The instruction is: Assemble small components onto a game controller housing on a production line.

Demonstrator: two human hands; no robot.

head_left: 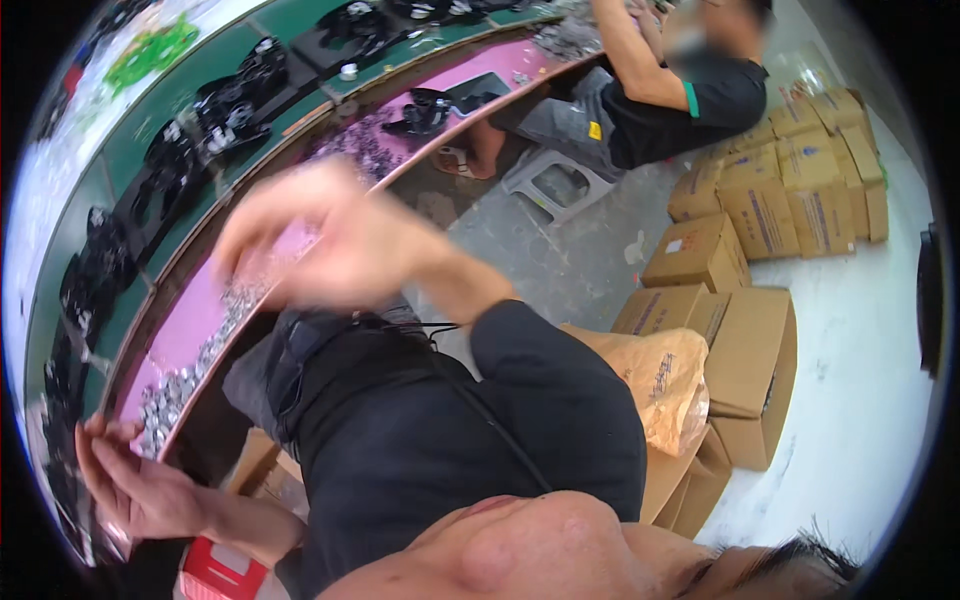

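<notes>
At the lower left my left hand [145,490] is beside a heap of small silver metal pieces [172,400] on the pink tray surface [185,310]. Its fingers are bent with the tips drawn together; whatever may be between them is too small to make out. My right hand [325,240] is raised over the tray's near edge, left of the middle of the view. Motion smears its fingers, so their grip and anything in them cannot be read. Small dark purple pieces [365,150] lie farther along the tray.
Black moulded parts [230,110] line the green bench [310,20] beyond the tray. A co-worker [690,110] sits at the far right end, near a grey plastic stool [560,185]. Cardboard boxes [760,200] are stacked at right. A red box [215,570] is below my left forearm.
</notes>
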